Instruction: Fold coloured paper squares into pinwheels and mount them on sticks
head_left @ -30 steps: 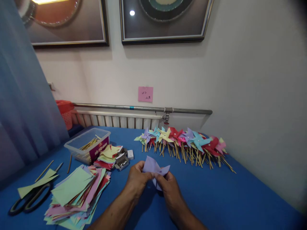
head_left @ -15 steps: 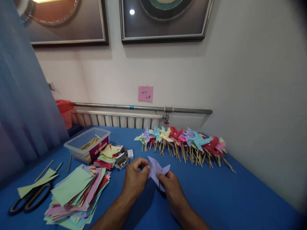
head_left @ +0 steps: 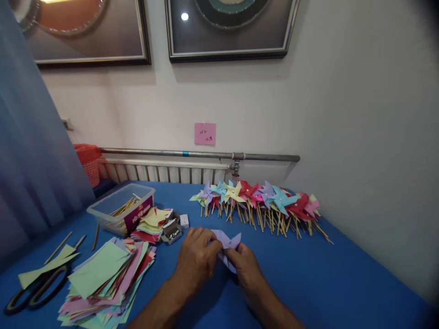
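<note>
Between my hands is a purple paper pinwheel, its blades folded and no stick seen on it. My right hand pinches it from the right, thumb near its middle. My left hand is closed on its left side, fingers bent at a blade and hiding part of the paper. Just left of that hand sits a small open box of metal pins, beside a small white box. Finished pinwheels on wooden sticks lie in a row behind my hands.
A stack of coloured paper lies at the left, with scissors beside it. Behind are a plastic box of sticks and a pile of paper squares. A pipe runs along the wall behind the blue table.
My left hand has shifted right and turned over the purple pinwheel's left blade, folding it toward the middle. My right hand keeps its pinch. The view has moved slightly right.
</note>
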`<state>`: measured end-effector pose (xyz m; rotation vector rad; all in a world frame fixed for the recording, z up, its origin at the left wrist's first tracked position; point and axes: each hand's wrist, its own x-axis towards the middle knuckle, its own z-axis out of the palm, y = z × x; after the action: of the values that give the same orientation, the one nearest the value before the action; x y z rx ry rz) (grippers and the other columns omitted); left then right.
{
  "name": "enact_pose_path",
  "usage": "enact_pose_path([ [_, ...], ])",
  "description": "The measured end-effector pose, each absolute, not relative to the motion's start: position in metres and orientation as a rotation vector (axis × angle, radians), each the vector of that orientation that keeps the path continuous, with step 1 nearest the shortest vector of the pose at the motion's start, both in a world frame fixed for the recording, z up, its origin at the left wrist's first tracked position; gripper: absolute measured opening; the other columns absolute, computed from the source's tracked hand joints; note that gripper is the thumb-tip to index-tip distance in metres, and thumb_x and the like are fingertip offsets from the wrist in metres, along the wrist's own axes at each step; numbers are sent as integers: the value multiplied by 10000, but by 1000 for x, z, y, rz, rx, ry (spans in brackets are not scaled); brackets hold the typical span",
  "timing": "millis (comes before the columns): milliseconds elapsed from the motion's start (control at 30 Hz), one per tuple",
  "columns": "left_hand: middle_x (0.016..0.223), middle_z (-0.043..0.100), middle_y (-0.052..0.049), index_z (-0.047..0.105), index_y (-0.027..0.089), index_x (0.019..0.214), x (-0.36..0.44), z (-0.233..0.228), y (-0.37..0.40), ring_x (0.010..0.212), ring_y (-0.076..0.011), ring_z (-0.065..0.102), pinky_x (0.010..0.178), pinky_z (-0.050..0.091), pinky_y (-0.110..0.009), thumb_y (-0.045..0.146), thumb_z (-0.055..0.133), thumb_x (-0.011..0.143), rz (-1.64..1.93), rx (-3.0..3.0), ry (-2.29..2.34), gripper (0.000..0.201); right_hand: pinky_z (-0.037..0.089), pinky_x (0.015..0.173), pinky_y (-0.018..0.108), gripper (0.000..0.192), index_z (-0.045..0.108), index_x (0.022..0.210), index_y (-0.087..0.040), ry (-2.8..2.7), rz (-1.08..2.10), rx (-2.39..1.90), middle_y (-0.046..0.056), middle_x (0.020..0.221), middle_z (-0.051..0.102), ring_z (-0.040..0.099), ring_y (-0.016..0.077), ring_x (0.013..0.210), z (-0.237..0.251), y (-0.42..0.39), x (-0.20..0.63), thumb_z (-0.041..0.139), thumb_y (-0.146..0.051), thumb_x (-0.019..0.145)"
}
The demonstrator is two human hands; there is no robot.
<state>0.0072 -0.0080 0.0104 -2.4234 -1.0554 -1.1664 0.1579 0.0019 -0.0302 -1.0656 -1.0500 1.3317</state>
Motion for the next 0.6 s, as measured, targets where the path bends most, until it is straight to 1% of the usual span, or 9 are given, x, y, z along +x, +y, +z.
enact_pose_path([
  [167, 848, 655, -47, 717, 210, 886, 2, 10, -4, 793, -186, 524, 738, 337, -348, 145, 473, 952, -1106, -2464, -1019, 261, 492, 666, 295, 364, 736, 966, -146, -979, 1399, -1052, 59, 834, 768, 679, 228, 752, -30, 1, 159, 752, -334, 655],
  [300, 858, 661, -43, 717, 212, 896, 1, 11, -3, 795, -189, 533, 731, 331, -347, 137, 519, 936, -1026, -2453, -998, 216, 506, 697, 314, 345, 736, 933, -153, -966, 1427, -999, 67, 831, 764, 690, 251, 807, -28, 1, 159, 773, -336, 643],
  [400, 846, 654, -37, 712, 213, 890, 1, 11, -2, 797, -188, 534, 741, 336, -349, 139, 550, 931, -989, -2426, -984, 182, 501, 692, 310, 324, 733, 904, -155, -978, 1441, -976, 64, 811, 755, 687, 245, 794, -26, 1, 158, 779, -357, 655],
  [600, 838, 634, -35, 688, 204, 881, 1, 10, -1, 805, -194, 536, 762, 342, -365, 162, 557, 949, -874, -2397, -975, 154, 485, 692, 292, 296, 724, 916, -162, -985, 1484, -908, 55, 830, 744, 665, 214, 762, -21, -4, 157, 761, -382, 721],
])
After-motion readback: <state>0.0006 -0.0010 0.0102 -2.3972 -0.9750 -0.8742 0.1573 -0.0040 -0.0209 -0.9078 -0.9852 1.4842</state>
